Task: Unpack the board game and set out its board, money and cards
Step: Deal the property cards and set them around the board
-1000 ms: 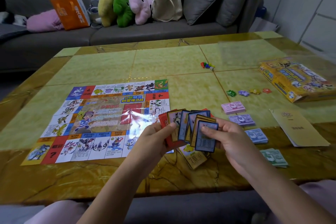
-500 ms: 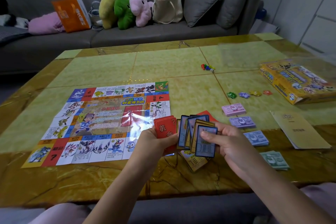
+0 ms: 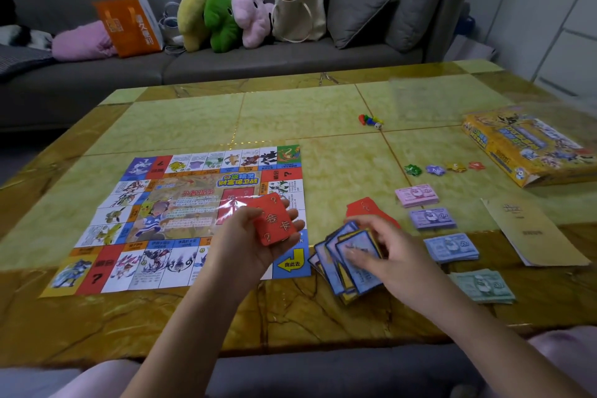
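The paper game board (image 3: 181, 213) lies flat on the left half of the table. My left hand (image 3: 255, 236) holds a small stack of red cards (image 3: 274, 220) over the board's right edge. My right hand (image 3: 394, 249) grips a fan of blue-backed and yellow cards (image 3: 352, 262) low over the table, just right of the board. More red cards (image 3: 365, 207) show behind that hand. Money stacks lie in a column on the right: pink (image 3: 416, 194), purple (image 3: 431, 217), blue (image 3: 450, 247) and green (image 3: 483, 284).
The yellow game box (image 3: 529, 147) sits at the table's right edge, a tan booklet (image 3: 533, 229) in front of it. Several small coloured tokens (image 3: 444, 169) lie in a row; playing pieces and a die (image 3: 371, 121) lie further back. A grey sofa with plush toys stands behind.
My left hand pulled the red cards out of the fan and moved left over the board. My right hand lowered the remaining cards toward the table.
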